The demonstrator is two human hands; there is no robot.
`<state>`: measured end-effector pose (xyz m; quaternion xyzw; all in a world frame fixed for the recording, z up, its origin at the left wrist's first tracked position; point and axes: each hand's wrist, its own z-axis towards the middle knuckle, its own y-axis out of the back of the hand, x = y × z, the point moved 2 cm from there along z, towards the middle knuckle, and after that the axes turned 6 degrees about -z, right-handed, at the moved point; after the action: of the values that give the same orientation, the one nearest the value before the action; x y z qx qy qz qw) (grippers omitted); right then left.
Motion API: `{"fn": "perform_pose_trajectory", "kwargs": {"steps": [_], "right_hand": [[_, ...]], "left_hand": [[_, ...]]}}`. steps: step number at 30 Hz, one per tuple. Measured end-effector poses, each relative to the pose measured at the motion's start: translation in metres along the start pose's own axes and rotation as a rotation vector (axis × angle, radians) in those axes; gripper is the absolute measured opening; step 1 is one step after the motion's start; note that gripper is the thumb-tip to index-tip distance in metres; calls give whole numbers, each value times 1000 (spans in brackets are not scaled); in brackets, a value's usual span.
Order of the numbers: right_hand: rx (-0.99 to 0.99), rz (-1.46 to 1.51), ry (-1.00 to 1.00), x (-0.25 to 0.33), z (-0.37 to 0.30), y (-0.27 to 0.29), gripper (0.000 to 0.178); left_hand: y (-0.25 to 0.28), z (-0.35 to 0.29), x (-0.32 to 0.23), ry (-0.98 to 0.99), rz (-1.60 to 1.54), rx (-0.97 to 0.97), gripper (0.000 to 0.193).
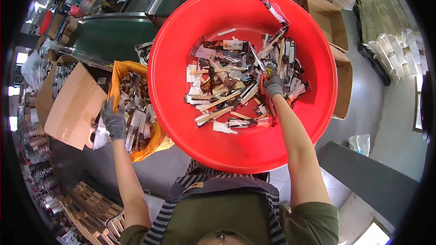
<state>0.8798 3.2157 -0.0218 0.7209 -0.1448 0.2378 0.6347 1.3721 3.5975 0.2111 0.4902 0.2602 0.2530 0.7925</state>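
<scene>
A big round red basin (318, 63) is seen right under the head camera, and a loose heap of wrapped cutlery packets (236, 86) is spread across its bottom: wooden chopsticks, white paper slips and clear dark-printed sleeves all mixed together. The right hand (273, 85), in a grey glove, is planted in the middle of that heap, fingers curled shut on some of the packets. One strip of clear packets (270, 7) is draped up the far wall of the basin.

Over on the left, an orange bag (125, 70) is held open; more of the same packets are piled inside it. The left hand (113, 120), also grey-gloved, is closed on the near edge of that bag, just beside the basin's rim.

A brown cardboard box (75, 106) is seen left of the bag, touching it. More open cartons (329, 22) are stacked behind the basin on the right.
</scene>
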Motion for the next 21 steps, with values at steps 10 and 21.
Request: {"fn": "perform_pose_trajectory", "kwargs": {"steps": [10, 21], "right_hand": [[466, 1407, -153, 203, -89, 92, 32], [895, 1186, -14, 225, -245, 123, 54]], "left_hand": [[-4, -31, -307, 29, -1369, 551, 49], [-47, -6, -217, 281, -1246, 584, 6]]}}
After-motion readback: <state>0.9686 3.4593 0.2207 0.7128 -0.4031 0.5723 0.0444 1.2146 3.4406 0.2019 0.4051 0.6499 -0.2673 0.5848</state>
